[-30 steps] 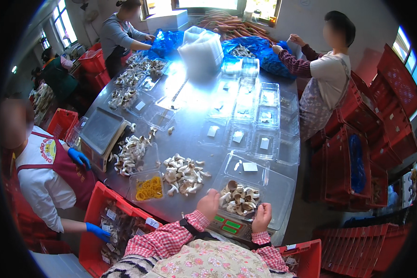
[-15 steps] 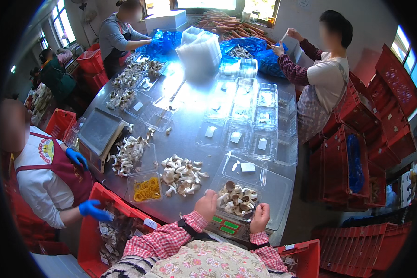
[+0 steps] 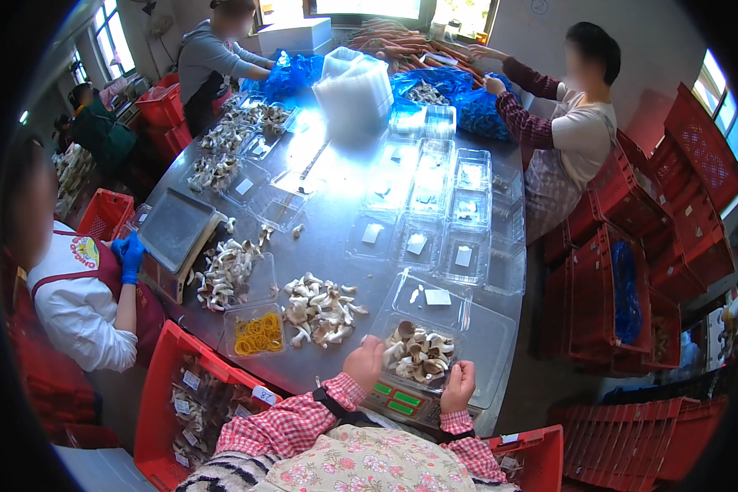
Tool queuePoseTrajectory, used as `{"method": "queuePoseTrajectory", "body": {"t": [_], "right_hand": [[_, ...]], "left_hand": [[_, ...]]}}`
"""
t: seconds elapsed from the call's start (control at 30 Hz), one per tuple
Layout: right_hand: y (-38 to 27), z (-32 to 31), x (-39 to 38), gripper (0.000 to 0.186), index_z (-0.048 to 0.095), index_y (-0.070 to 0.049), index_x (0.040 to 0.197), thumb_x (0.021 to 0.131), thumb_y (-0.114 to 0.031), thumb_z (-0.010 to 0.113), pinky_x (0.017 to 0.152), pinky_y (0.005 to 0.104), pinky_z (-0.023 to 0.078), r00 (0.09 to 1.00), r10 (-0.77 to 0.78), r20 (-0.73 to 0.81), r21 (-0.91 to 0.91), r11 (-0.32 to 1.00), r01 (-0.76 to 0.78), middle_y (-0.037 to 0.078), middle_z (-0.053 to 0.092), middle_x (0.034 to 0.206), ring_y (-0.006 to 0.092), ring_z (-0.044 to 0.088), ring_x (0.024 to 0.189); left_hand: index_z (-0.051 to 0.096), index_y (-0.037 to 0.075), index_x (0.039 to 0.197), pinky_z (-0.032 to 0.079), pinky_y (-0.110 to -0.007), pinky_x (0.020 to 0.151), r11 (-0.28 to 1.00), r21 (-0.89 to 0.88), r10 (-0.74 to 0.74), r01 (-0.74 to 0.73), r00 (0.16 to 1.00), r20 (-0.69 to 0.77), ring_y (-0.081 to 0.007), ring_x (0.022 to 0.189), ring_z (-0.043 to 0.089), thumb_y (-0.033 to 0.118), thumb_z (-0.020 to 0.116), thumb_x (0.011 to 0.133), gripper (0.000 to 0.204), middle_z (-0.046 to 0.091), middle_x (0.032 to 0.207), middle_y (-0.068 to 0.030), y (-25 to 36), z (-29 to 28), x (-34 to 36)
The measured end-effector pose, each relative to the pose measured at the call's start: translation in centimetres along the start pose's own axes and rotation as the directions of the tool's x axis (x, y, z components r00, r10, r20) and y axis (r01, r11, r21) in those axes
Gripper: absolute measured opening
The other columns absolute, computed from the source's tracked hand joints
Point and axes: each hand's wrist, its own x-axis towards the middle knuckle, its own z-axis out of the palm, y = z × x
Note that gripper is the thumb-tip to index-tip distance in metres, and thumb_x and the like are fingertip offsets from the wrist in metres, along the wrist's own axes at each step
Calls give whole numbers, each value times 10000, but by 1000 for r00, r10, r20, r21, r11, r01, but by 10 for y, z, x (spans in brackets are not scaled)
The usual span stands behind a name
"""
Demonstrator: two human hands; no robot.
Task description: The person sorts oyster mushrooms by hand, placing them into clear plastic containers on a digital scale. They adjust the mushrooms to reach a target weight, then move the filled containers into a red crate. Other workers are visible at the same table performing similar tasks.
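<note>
A clear plastic container point(image 3: 419, 379) heaped with pale, brown-capped mushrooms point(image 3: 422, 351) rests on a weighing scale point(image 3: 403, 399) right in front of me. My left hand point(image 3: 364, 362) is closed at the container's left edge, its fingers curled. At the right edge my right hand point(image 3: 458, 385) is closed too, thumb and fingers pinched together. The container's transparent lid point(image 3: 410, 299) lies open beyond the mushrooms, with a white label point(image 3: 438, 298) on it. A loose mushroom pile point(image 3: 324, 310) sits on the table left of the scale, beside a tub of yellow rubber bands point(image 3: 259, 333).
Rows of clear containers point(image 3: 466, 201) cover the table's right half. Red crates flank me, a left crate point(image 3: 159, 394) holding packed mushrooms and a right crate point(image 3: 541, 459). A co-worker's blue gloves point(image 3: 129, 256) are near a second scale point(image 3: 180, 230). Carrots point(image 3: 410, 49) lie at the back.
My hands and the container stay put. The left co-worker has brought both gloved hands together near the second scale. The right co-worker's hands have moved apart, one reaching toward the carrots.
</note>
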Motion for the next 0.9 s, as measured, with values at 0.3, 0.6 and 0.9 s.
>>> {"method": "queuePoseTrajectory", "body": {"t": [0.3,0.6,0.9], "right_hand": [[2,1,0,151,495,-27,855,946,-146,474,494,229,303,1000,-7,-7,10,1000,7,-42,425,657,38,356,561],[3,1,-1,145,501,-34,855,944,-147,483,476,229,297,1000,-29,-11,14,999,29,-45,427,653,31,353,551],[10,1,-1,137,501,-26,859,945,-131,483,490,233,334,999,-51,-18,31,998,51,-30,455,666,33,388,571]], "left_hand": [[469,62,991,427,-493,592,1000,9,6,-6,1000,2,-418,692,579,214,438,972,156,574,690,-204,-5,2,-1],[469,61,986,427,-490,594,1000,-7,28,-29,999,-28,-423,700,577,210,443,970,152,573,698,-210,-8,5,-2],[482,69,985,440,-528,627,1000,4,11,-11,1000,-6,-445,734,582,238,418,969,182,600,774,-235,-3,2,-2]]}}
